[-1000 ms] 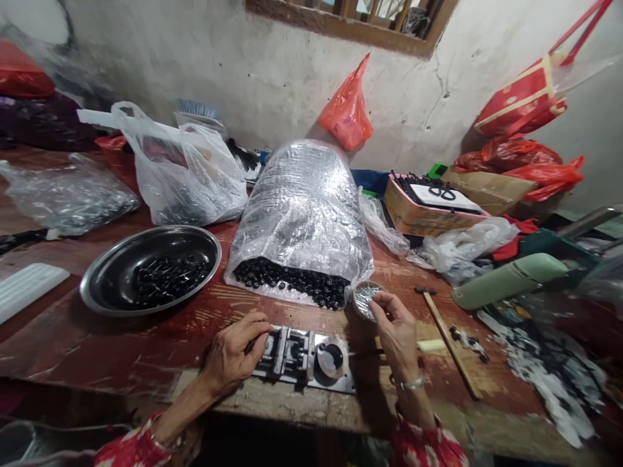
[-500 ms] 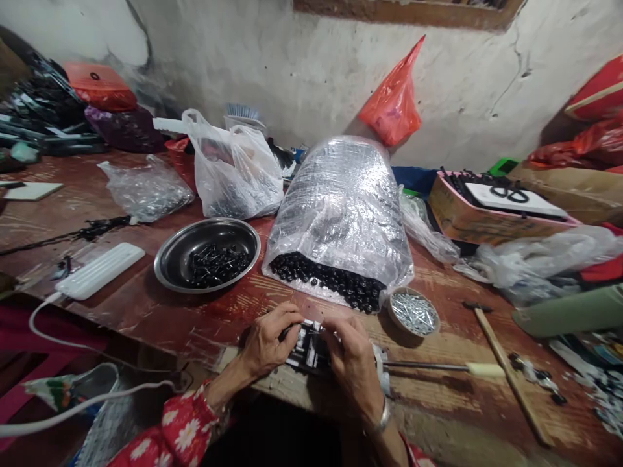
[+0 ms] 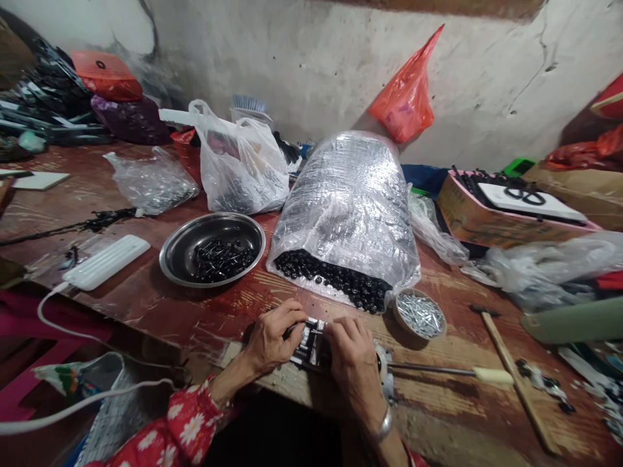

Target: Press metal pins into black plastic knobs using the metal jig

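Observation:
At the table's front edge sits a small black and white metal fixture (image 3: 311,342). My left hand (image 3: 276,334) is at its left side, thumb and fingers pinched together over something too small to make out. On the right side my right hand (image 3: 354,353) bends over the fixture with curled fingers; what its fingertips hold is hidden. A rod with a pale handle (image 3: 491,375) extends right from the fixture. Just behind are a bowl of metal pins (image 3: 419,314) and a large clear bag (image 3: 348,201) spilling small black parts (image 3: 335,280).
A steel bowl (image 3: 170,259) with black pieces stands left of the bag. Further left lies a white power strip (image 3: 107,262). A hammer (image 3: 518,383) rests at the right, near a green roll (image 3: 574,321). White plastic bags and a cardboard box (image 3: 481,217) stand behind.
The view has shifted slightly, so the scene sits a little further right. My right hand's fingers have come closer together over the fixture; my left hand stays at its left side.

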A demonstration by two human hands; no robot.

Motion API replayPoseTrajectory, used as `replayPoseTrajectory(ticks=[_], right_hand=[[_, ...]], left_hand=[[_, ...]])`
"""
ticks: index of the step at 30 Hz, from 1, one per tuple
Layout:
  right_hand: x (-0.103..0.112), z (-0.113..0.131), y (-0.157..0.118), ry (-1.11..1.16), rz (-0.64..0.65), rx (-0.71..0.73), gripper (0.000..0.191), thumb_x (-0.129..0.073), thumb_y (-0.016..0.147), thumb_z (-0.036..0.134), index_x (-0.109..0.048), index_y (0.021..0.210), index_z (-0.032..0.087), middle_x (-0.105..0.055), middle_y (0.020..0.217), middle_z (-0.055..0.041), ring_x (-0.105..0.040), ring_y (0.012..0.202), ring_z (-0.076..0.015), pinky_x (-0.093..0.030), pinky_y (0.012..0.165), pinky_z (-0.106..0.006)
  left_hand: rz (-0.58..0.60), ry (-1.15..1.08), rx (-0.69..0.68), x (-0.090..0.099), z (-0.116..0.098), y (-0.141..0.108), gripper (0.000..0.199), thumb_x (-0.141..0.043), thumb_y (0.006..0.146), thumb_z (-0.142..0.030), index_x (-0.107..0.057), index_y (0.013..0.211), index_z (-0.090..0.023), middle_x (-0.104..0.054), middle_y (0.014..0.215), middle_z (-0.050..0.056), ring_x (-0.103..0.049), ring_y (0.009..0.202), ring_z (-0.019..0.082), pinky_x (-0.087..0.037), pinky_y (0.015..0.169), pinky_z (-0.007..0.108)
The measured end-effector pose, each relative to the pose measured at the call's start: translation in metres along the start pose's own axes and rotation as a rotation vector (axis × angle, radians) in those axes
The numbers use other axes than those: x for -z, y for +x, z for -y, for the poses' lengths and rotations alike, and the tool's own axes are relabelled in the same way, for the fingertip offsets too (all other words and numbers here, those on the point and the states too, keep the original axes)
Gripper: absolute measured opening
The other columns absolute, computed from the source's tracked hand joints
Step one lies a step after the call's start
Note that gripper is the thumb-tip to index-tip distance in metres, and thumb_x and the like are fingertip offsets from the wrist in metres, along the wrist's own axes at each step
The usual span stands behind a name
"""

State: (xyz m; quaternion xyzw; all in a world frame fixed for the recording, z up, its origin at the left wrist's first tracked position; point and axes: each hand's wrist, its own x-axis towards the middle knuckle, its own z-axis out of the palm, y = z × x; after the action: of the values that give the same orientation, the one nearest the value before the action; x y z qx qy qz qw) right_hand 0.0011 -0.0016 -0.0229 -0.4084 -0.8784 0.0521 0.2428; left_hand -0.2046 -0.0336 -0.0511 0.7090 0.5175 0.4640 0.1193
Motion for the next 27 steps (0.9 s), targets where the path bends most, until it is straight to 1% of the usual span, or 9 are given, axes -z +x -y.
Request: replayPoseTrajectory(ticks=[5,10,15,17,19,22,23,24,27], right_hand=[[0.009,0.004,-0.008,0.050,0.019,-0.019,0.022,-0.044,0.100,0.009,-0.059,0.091,0.023,-0.060,0.093,-0.0053,-0.048,0.089,-0.0232,-0.038,0.078,-0.038],[0.009,0.011,-0.015,0.038,0.045,-0.005,0.021,-0.048,0.100,0.011,-0.062,0.092,0.024,-0.063,0.095,-0.0052,-0.049,0.092,-0.0239,-0.038,0.079,-0.040],[0.018,0.008,-0.019,0.109,-0.041,0.000,0.018,-0.049,0.102,0.014,-0.063,0.097,0.024,-0.064,0.096,-0.0042,-0.050,0.091,-0.0210,-0.041,0.081,-0.038],[0.026,-0.005,-0.026,0.114,-0.128,-0.012,0.014,-0.051,0.102,0.017,-0.064,0.103,0.023,-0.065,0.102,-0.0055,-0.053,0.095,-0.0209,-0.043,0.084,-0.038],[0.036,-0.026,-0.037,0.058,-0.223,-0.057,0.013,-0.054,0.102,0.022,-0.065,0.110,0.021,-0.066,0.108,-0.0080,-0.055,0.099,-0.0223,-0.046,0.087,-0.038],[0.050,-0.070,-0.061,-0.215,-0.319,-0.173,0.021,-0.057,0.101,0.033,-0.068,0.110,0.018,-0.069,0.108,-0.0113,-0.058,0.100,-0.0263,-0.047,0.091,-0.043],[0.055,-0.084,-0.071,-0.358,-0.316,-0.212,0.026,-0.054,0.102,0.038,-0.068,0.109,0.017,-0.071,0.108,-0.0131,-0.059,0.101,-0.0291,-0.047,0.092,-0.046],[0.059,-0.097,-0.081,-0.484,-0.257,-0.238,0.032,-0.050,0.103,0.041,-0.068,0.111,0.016,-0.071,0.110,-0.0154,-0.059,0.103,-0.0322,-0.046,0.093,-0.050],[0.071,-0.119,-0.110,-0.656,-0.126,-0.201,0.042,-0.037,0.105,0.039,-0.069,0.114,0.013,-0.073,0.114,-0.0175,-0.062,0.111,-0.0374,-0.041,0.100,-0.061]], left_hand=[[0.002,0.009,0.007,0.001,0.000,0.000,0.020,-0.055,0.094,-0.014,-0.069,0.108,-0.020,-0.069,0.112,0.009,-0.069,0.106,0.020,-0.057,0.094,0.032],[0.002,0.014,0.003,0.001,0.000,-0.002,0.020,-0.056,0.094,-0.014,-0.069,0.109,-0.020,-0.069,0.114,0.009,-0.068,0.109,0.020,-0.056,0.096,0.032],[-0.011,0.016,-0.016,0.000,0.003,-0.003,0.021,-0.057,0.093,-0.015,-0.069,0.109,-0.020,-0.070,0.114,0.009,-0.068,0.110,0.020,-0.056,0.096,0.032],[-0.021,0.016,-0.026,0.000,0.004,-0.003,0.021,-0.057,0.092,-0.015,-0.069,0.109,-0.020,-0.070,0.114,0.010,-0.068,0.109,0.021,-0.057,0.096,0.033],[-0.024,0.015,-0.033,0.000,0.004,-0.003,0.021,-0.058,0.092,-0.016,-0.069,0.109,-0.020,-0.070,0.114,0.010,-0.069,0.108,0.021,-0.057,0.095,0.033],[-0.020,0.009,-0.043,0.001,0.004,-0.002,0.020,-0.058,0.093,-0.017,-0.069,0.109,-0.020,-0.070,0.114,0.010,-0.069,0.108,0.021,-0.057,0.094,0.033],[-0.018,0.009,-0.048,0.001,0.004,-0.002,0.019,-0.058,0.094,-0.018,-0.069,0.109,-0.019,-0.069,0.114,0.010,-0.068,0.108,0.021,-0.057,0.094,0.033],[-0.015,0.013,-0.055,0.002,0.003,-0.002,0.019,-0.058,0.094,-0.019,-0.068,0.109,-0.019,-0.069,0.114,0.010,-0.068,0.109,0.021,-0.057,0.095,0.033],[0.019,0.068,-0.088,0.007,0.003,-0.003,0.021,-0.060,0.095,-0.025,-0.068,0.114,-0.019,-0.069,0.119,0.011,-0.067,0.111,0.023,-0.055,0.096,0.037]])
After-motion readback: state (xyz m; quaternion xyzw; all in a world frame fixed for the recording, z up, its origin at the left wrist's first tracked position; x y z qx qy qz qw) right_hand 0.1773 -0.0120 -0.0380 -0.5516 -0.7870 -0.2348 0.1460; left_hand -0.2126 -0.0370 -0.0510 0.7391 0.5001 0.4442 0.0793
